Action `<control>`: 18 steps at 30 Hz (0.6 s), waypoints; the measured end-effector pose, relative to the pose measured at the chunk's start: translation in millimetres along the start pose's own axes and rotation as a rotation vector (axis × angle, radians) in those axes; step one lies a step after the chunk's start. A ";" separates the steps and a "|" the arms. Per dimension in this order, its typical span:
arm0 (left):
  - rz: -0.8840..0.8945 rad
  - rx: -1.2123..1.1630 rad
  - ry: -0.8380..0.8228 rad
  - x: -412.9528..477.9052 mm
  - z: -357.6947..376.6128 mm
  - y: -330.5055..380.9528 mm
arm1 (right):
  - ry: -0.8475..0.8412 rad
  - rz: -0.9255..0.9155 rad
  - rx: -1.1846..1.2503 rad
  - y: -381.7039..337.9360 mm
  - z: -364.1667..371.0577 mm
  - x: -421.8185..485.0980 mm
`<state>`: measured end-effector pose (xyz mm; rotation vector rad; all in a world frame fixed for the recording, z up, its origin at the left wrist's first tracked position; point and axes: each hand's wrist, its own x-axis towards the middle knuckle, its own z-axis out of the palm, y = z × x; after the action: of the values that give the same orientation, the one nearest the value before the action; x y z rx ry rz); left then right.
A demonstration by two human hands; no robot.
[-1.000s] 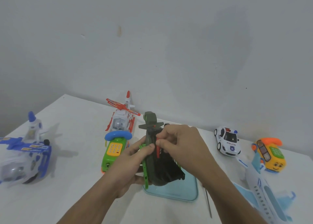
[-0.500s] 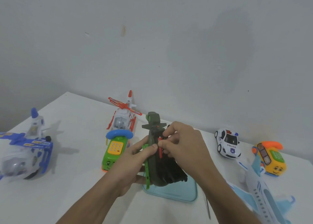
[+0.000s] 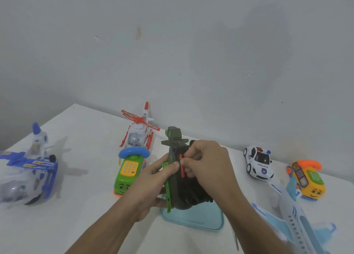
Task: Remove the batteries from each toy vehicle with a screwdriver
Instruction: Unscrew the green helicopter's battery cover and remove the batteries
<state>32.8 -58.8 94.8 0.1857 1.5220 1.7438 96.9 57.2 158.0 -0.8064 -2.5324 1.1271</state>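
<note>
The dark green toy helicopter (image 3: 175,192) is in both your hands, tilted nose-down over the pale blue tray (image 3: 191,219) midway along the counter (image 3: 80,215). Your left hand (image 3: 151,186) wraps its fingers (image 3: 172,166) round the body, thumb on top, while your right hand (image 3: 208,167) pinches a small red piece (image 3: 182,167) on its side. Just left stands a green phone car (image 3: 127,175), with a red-and-white helicopter (image 3: 138,134) behind it at the back edge. A blue-and-white helicopter (image 3: 24,173) sits at the left edge. To the right are a police car (image 3: 258,162), a yellow phone car (image 3: 308,181) and a light blue airplane (image 3: 298,223).
</note>
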 end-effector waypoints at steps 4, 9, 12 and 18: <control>-0.040 -0.020 -0.003 2.4 1.9 -1.8 | -0.052 0.015 -0.018 0.9 -3.0 5.1; -0.068 -0.047 -0.003 6.8 3.3 -3.3 | -0.107 0.017 -0.120 2.7 -7.8 13.0; -0.063 -0.048 0.000 10.0 2.4 -3.2 | -0.149 0.037 0.000 3.7 -15.8 15.9; -0.056 -0.064 0.010 12.8 -3.4 -1.3 | -0.089 0.054 0.384 14.6 -53.2 50.0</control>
<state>22.9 -53.2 88.0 0.1011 1.4620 1.7488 85.0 126.3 182.9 -0.7383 -2.2602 1.6315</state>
